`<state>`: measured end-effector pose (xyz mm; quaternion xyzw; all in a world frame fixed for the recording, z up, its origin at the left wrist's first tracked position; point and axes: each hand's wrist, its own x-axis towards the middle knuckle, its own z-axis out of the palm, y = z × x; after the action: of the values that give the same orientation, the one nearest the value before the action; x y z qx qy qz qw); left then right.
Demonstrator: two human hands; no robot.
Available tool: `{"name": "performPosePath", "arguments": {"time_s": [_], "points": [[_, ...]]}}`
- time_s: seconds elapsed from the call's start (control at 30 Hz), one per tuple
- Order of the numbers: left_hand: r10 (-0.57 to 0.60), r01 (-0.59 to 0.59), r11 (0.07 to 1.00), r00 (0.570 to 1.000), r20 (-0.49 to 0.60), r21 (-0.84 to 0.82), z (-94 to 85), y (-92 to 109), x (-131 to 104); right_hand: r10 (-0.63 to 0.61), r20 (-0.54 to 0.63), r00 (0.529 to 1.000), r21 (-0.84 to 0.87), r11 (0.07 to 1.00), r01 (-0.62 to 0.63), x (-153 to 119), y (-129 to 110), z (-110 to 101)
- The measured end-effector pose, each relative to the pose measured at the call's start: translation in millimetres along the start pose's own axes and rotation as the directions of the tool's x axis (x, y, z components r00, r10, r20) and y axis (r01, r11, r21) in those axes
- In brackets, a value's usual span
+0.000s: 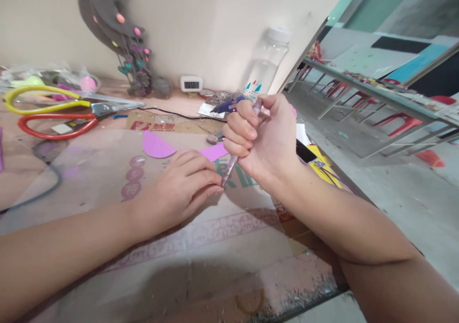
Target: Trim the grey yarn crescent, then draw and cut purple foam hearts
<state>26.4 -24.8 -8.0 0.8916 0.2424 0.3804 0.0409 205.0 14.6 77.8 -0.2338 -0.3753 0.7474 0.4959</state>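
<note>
My right hand (263,136) is raised above the table, its fingers wrapped round a slim pale pen (231,165) with a purplish pattern. The pen slants down to the left. At its lower end, my left hand (191,177) pinches the tip between thumb and fingers. Behind the hands lie purple pieces: a rounded one (158,146) and a strip (215,151), partly covered by my fingers. A translucent sheet (154,246) with printing showing through it spreads beneath both hands.
Large scissors (57,127) with yellow and red handles lie at left. Behind stand a decorated crescent moon (111,12), a small digital timer (191,83), a water bottle (265,67) and a blue glue gun (227,105). A phone (304,153) lies right, near the table edge.
</note>
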Motion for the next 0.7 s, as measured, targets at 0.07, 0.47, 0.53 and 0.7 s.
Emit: {"name": "performPosePath", "arguments": {"time_s": [0.07,0.47,0.53,0.7], "points": [[-0.007,0.007,1.0,1.0,0.0,-0.004,0.3,-0.2,-0.3,-0.002,-0.023,1.0,0.005,1.0,0.002,-0.2,-0.2,1.5],[-0.022,0.023,0.999,0.999,0.029,-0.022,0.0,0.3,-0.7,-0.008,-0.049,0.999,-0.006,1.0,0.008,-0.7,2.7,2.8],[-0.029,0.03,0.999,0.999,0.036,-0.018,-0.7,1.0,0.1,0.004,-0.079,0.997,0.01,1.0,-0.003,-0.4,2.9,5.3],[-0.102,0.102,0.995,0.992,0.072,0.005,-0.7,1.5,2.5,-0.039,-0.1,0.994,-0.009,0.999,0.038,2.2,-0.5,6.0]]}}
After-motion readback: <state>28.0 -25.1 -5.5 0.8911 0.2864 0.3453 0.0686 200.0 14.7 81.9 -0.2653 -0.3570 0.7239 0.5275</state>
